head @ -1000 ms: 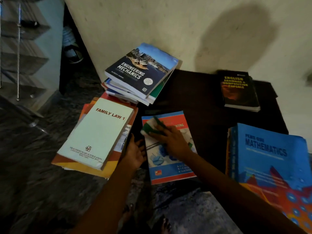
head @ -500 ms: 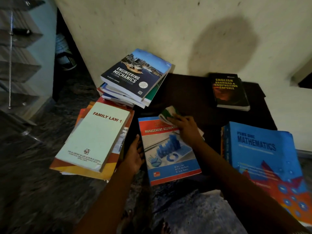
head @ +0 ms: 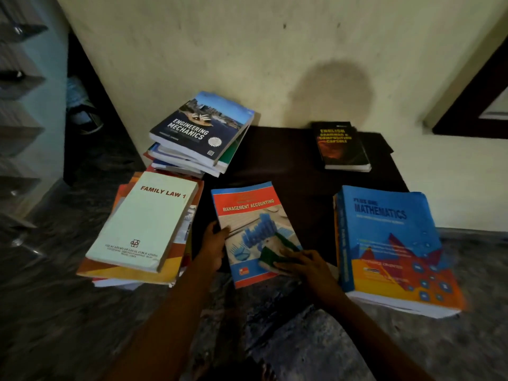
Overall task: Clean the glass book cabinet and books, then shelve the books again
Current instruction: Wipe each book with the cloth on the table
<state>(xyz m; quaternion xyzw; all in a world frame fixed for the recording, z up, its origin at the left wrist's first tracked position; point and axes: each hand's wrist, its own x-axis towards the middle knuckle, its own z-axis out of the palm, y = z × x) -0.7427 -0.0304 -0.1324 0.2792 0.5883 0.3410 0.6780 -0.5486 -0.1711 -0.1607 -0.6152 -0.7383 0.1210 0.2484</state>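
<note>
The accounting book lies face up on a dark mat (on the floor, by the wall). The left hand grips the book's left edge, thumb on the cover. The right hand holds a green-and-white cloth pressed to the cover's lower right. Family Law 1 tops a stack just left, Engineering Mechanics another stack behind that one, and Mathematics lies to the right.

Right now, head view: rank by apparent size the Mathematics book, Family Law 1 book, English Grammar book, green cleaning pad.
1. Blue-and-orange Mathematics book
2. Pale green Family Law 1 book
3. Black English Grammar book, farther back, true size unsure
4. Green cleaning pad
</note>
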